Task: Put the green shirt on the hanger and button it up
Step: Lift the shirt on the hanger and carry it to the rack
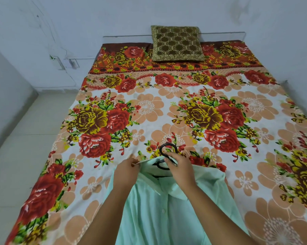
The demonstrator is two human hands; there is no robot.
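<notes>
A pale green shirt [159, 209] lies on the near part of the bed, collar pointing away from me, its button placket running down the middle. A black hanger [167, 150] sits inside the collar, its hook sticking out onto the bedspread. My left hand [127, 171] pinches the left edge of the collar. My right hand [180, 167] grips the hanger's neck just below the hook, covering part of it. The hanger's arms are hidden inside the shirt.
The bed carries a floral bedspread [167, 106] in red, yellow and peach. A brown patterned cushion [176, 44] leans at the headboard. Tiled floor [25, 147] runs along the bed's left side, with white walls behind.
</notes>
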